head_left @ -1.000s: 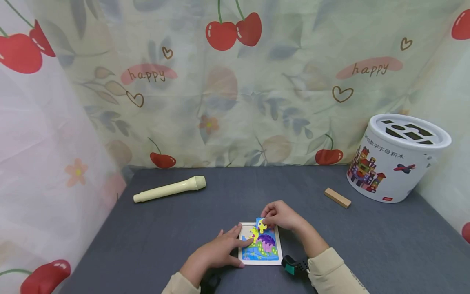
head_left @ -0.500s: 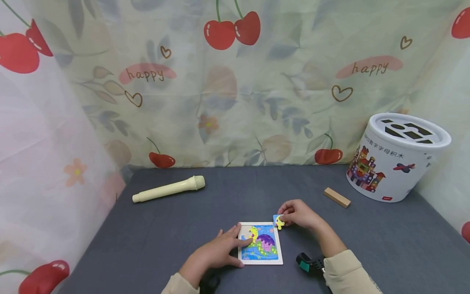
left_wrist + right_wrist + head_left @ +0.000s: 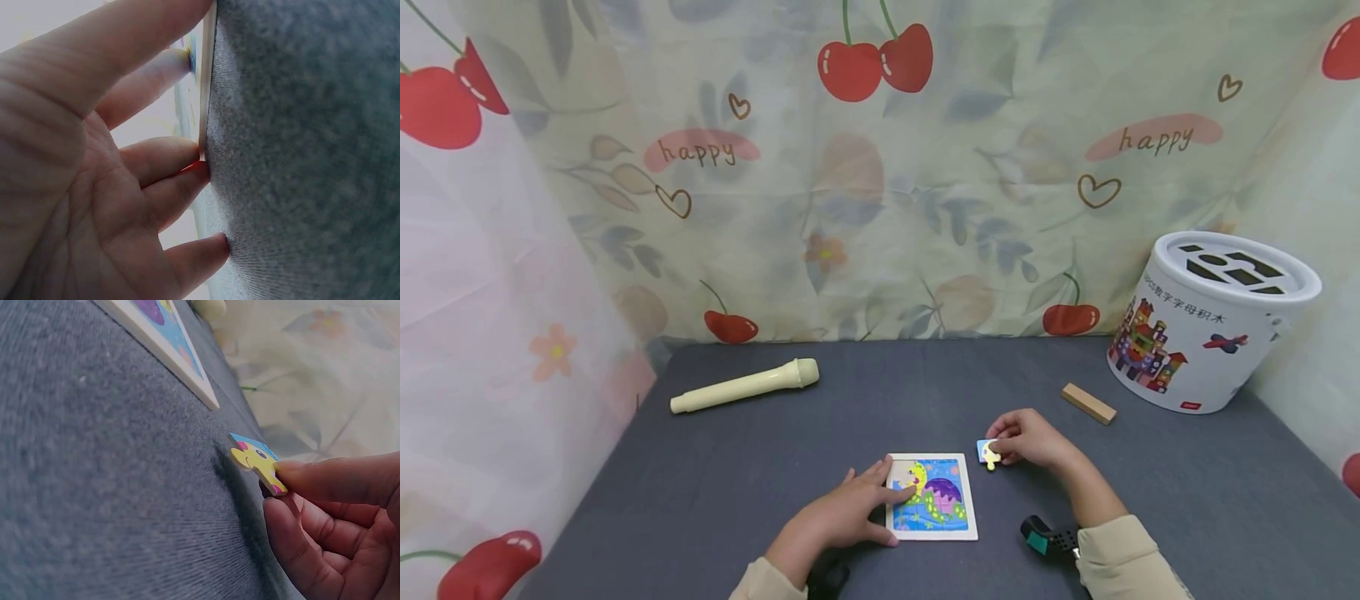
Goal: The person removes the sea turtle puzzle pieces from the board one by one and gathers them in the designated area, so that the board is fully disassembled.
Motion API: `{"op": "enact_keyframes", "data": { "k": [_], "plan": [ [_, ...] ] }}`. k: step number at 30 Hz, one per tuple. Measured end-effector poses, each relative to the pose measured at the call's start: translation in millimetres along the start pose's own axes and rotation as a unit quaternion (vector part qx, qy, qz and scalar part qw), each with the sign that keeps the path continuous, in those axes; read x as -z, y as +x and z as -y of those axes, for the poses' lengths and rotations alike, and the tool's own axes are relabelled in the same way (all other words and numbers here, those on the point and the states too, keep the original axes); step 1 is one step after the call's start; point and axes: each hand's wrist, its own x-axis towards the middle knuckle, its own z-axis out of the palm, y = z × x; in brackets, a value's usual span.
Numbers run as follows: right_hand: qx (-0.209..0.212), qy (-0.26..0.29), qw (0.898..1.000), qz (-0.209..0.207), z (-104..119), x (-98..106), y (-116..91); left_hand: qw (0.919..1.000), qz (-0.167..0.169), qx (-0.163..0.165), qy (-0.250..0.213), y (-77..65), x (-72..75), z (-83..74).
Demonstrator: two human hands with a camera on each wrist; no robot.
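On the dark tabletop (image 3: 880, 400) before a cherry-print curtain (image 3: 880, 250), a toy microphone (image 3: 745, 387) lies far left, a wooden block (image 3: 1088, 404) and bucket (image 3: 1206, 333) far right, the left hand (image 3: 850, 504) spread on the near framed puzzle (image 3: 947, 515), the right hand (image 3: 1028, 437) pinching a puzzle piece (image 3: 256, 460) right of it.

Dressed in beige sleeves (image 3: 1126, 552), with two black wristbands (image 3: 1063, 540), perforated and marked with a teal patch (image 3: 1037, 543) on the right.
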Motion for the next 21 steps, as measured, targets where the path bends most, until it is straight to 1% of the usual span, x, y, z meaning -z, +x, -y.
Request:
{"op": "enact_keyframes", "data": {
  "k": [4,7,16,21],
  "plan": [
    [0.009,0.011,1.0,0.006,-2.9,-1.0,0.1,1.0,0.0,0.001,0.0,-0.4,-0.2,-0.8],
    [0.014,0.007,1.0,0.001,-4.7,-2.9,0.8,1.0,-0.001,-0.001,0.003,-0.7,-0.6,-1.4],
    [-0.011,-0.034,0.998,-0.059,-7.0,-11.0,3.7,1.0,-0.001,0.007,0.002,-0.5,0.3,-2.5],
    [-0.013,-0.042,0.997,-0.068,-7.8,-13.2,4.5,1.0,-0.005,0.001,0.002,-2.3,-0.4,-1.8]
  ]
}}
